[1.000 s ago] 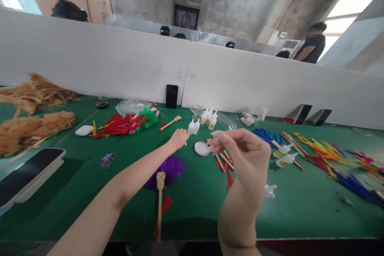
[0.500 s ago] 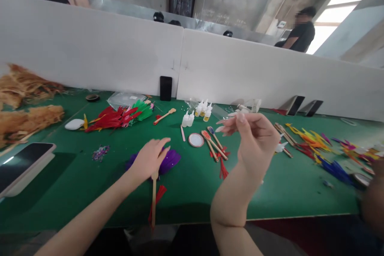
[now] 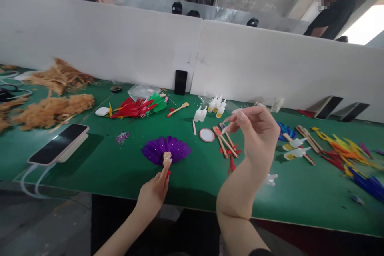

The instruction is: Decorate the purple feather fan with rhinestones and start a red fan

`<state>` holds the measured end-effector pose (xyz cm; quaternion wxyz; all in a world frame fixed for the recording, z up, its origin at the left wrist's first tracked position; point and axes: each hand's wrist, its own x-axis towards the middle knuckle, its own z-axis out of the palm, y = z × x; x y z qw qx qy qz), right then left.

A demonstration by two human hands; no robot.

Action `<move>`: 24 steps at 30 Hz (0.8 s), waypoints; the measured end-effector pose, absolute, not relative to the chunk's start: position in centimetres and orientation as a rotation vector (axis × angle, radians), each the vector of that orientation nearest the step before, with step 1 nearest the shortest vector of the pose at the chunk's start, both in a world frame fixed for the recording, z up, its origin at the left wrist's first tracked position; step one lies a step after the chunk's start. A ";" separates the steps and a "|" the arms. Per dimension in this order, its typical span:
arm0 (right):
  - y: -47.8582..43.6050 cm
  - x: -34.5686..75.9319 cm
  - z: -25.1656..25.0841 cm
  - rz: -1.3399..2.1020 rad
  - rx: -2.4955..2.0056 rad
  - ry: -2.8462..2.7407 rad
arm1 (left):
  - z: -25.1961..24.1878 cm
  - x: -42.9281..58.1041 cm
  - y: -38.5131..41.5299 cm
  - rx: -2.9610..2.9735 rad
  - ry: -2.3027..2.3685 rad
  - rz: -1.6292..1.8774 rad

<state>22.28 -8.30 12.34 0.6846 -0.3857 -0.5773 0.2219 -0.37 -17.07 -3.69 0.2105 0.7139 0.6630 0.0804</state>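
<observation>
A fan of purple feathers (image 3: 153, 150) lies spread on the green table, dotted with small pale beads. At its base sits a wooden piece (image 3: 167, 156) with light dots, joined to a handle largely covered by my fingers. My left hand (image 3: 154, 188) is closed around that handle, its index finger stretched along it toward the wooden head. Raised over the table, my right hand (image 3: 255, 132) is closed in a pinch; whatever lies between the fingertips is too small to make out. Left of the fan is a little heap of purple and silvery beads (image 3: 122, 137).
Small glue bottles (image 3: 200, 114), a round white dish (image 3: 207, 135) and wooden sticks with red tassels (image 3: 223, 142) lie centrally. Red feathers (image 3: 132, 108), brown fibre (image 3: 57, 110) and a phone on a stand (image 3: 60, 144) occupy the left. Yellow-orange feathers (image 3: 342, 142) lie right.
My left hand has moved off the purple feathers down to the handle and holds it, uncovering the beaded wooden head. My right hand stays raised in its pinch. The view has turned left.
</observation>
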 end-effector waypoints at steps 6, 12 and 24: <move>-8.2 23.3 12.1 0.529 -0.914 -1.287 | -2.7 -1.4 -17.8 1.889 1.892 0.331; -7.9 23.4 12.0 0.595 -0.947 -1.319 | -0.4 -1.8 -17.3 1.789 1.756 0.807; -7.5 23.1 11.8 0.688 -1.031 -1.383 | 2.4 -2.7 -15.0 0.902 1.375 1.088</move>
